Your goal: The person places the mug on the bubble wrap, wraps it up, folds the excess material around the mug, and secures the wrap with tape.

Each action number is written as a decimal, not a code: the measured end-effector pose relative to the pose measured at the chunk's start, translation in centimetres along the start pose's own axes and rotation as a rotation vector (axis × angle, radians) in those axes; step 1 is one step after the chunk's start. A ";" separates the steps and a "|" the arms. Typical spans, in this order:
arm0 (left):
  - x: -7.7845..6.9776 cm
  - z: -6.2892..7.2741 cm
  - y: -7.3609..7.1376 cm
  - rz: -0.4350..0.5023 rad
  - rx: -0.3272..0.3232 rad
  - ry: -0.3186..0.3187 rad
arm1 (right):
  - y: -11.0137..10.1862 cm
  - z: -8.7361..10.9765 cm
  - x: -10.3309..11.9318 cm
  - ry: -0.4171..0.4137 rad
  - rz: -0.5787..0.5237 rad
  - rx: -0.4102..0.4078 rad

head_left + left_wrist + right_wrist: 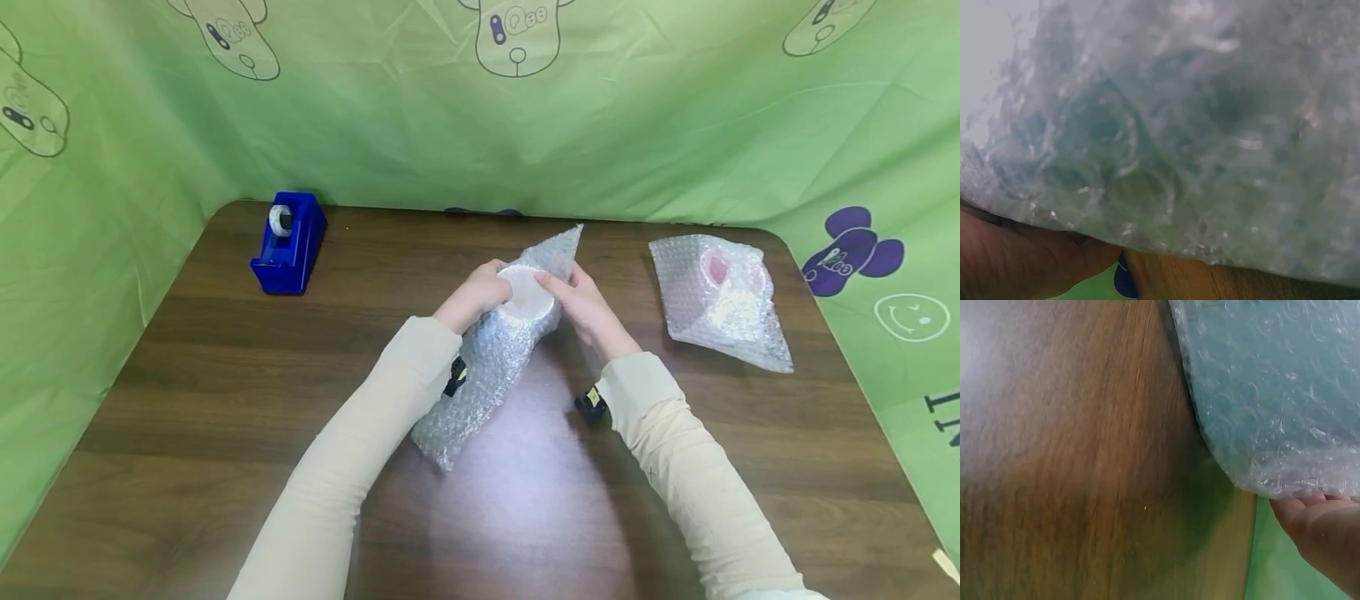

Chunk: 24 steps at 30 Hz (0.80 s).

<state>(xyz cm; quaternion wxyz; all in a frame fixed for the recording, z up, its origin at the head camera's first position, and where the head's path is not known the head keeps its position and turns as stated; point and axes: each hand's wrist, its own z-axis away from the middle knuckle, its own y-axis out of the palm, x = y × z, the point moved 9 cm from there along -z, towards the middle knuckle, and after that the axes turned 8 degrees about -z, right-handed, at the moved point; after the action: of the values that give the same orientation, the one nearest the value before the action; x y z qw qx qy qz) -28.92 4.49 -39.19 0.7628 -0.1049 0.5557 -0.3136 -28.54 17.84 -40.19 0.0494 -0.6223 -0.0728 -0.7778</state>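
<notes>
Above the middle of the table, both hands hold a sheet of bubble wrap (491,367) around an object with a round white end (528,293). That end faces up and shows uncovered; whether it is a base or an opening I cannot tell. My left hand (482,293) grips the left side, its fingers partly hidden. My right hand (583,307) grips the right side, with the thumb over the white rim and fingers behind the wrap. Through the bubble wrap (1272,381) in the right wrist view, a teal tint shows. Close-up bubble wrap (1166,125) fills most of the left wrist view.
A blue tape dispenser (292,250) with a roll of tape stands at the back left of the brown wooden table (187,400). Toward the back right lies a bubble-wrapped bundle (720,300) with something pink inside. A green printed cloth (390,125) hangs behind the table.
</notes>
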 end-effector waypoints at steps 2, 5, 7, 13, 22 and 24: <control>0.0 0.0 -0.1 -0.006 -0.014 0.006 | 0.0 -0.1 -0.2 0.008 -0.002 0.009; -0.1 0.1 -0.2 -0.014 -0.030 0.017 | -0.1 -0.1 -0.5 0.018 -0.025 0.011; -0.1 0.1 -0.2 -0.021 -0.037 0.020 | -0.1 -0.1 -0.6 0.017 -0.043 0.007; -0.1 0.1 -0.3 -0.021 -0.056 0.021 | 0.0 -0.2 -0.6 -0.035 -0.099 -0.019; -0.1 0.0 -0.2 -0.009 -0.087 0.028 | 0.2 -0.5 -0.1 -0.093 -0.063 0.014; -0.2 -0.1 -0.2 0.007 -0.086 0.039 | 0.3 -0.5 0.0 -0.098 -0.053 0.030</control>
<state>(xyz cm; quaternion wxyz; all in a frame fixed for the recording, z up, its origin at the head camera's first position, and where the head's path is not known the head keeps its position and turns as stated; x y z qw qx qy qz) -29.17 4.42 -39.00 0.7478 -0.1296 0.5837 -0.2886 -28.97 17.43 -40.24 0.0346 -0.6567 -0.1031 -0.7462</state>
